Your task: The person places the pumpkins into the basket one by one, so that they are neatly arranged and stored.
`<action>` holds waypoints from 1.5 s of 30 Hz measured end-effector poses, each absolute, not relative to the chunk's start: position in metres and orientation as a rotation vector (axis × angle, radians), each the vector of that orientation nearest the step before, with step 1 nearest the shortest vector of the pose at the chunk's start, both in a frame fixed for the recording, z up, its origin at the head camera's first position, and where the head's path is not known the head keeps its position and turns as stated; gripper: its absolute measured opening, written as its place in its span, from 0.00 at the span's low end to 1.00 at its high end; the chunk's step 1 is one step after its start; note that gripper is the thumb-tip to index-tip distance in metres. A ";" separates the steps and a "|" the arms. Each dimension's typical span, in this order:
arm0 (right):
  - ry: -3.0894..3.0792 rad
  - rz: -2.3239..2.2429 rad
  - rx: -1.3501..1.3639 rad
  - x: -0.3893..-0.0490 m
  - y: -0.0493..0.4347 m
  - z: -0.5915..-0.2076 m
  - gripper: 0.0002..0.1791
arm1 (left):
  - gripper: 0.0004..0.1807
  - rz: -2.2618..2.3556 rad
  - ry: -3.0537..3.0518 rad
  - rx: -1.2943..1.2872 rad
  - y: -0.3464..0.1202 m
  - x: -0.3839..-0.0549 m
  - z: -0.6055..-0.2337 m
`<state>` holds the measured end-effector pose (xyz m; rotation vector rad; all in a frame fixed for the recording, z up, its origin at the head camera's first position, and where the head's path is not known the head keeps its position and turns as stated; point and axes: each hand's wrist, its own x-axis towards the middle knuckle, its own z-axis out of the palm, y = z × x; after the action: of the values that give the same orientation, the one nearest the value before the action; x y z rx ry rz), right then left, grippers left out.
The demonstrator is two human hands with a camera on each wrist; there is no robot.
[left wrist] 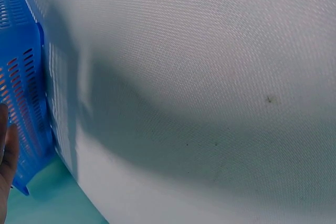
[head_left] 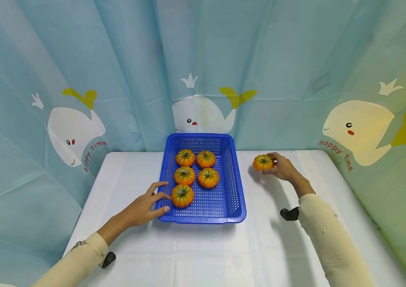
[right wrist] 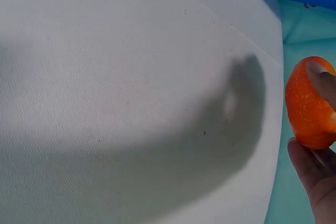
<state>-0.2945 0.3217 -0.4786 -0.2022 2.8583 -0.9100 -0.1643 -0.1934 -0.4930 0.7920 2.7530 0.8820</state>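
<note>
My right hand [head_left: 282, 169] grips a small orange pumpkin [head_left: 263, 162] above the table, to the right of a blue plastic basket [head_left: 239, 187]. In the right wrist view the thumb lies on the side of the same pumpkin [right wrist: 310, 108], with fingers beneath it. Several more pumpkins sit in the basket, mostly on its left side; the nearest pumpkin [head_left: 182, 195] is at the front left. My left hand [head_left: 149, 205] rests at the basket's left rim with fingers spread, fingertips reaching over the edge close to that front pumpkin. Only part of this hand [left wrist: 6, 156] shows in the left wrist view.
The basket stands on a white-covered table [head_left: 203, 255], near its back edge. Behind and beside the table hangs a light blue curtain [head_left: 127, 59] printed with whales. A black piece [head_left: 289, 214] shows by the right cuff, another black piece [head_left: 108, 260] by the left.
</note>
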 end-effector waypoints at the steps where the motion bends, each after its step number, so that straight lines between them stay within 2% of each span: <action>1: 2.860 -0.913 -0.211 -0.294 0.322 -0.477 0.43 | 0.24 0.883 2.752 0.793 -0.193 -0.164 -0.493; 13: 2.815 -0.911 -0.198 -0.285 0.319 -0.461 0.48 | 0.24 0.871 2.758 0.807 -0.194 -0.165 -0.493; 32: 2.816 -0.932 -0.320 -0.278 0.308 -0.436 0.43 | 0.23 0.879 2.745 0.792 -0.193 -0.164 -0.491; 45: 2.816 -0.941 -0.447 -0.275 0.289 -0.416 0.43 | 0.22 0.894 2.738 0.791 -0.192 -0.163 -0.487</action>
<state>-0.2748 0.2889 -0.4155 -0.4473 2.8163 -0.9406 -0.1625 -0.1923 -0.4874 0.7905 2.7378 0.8937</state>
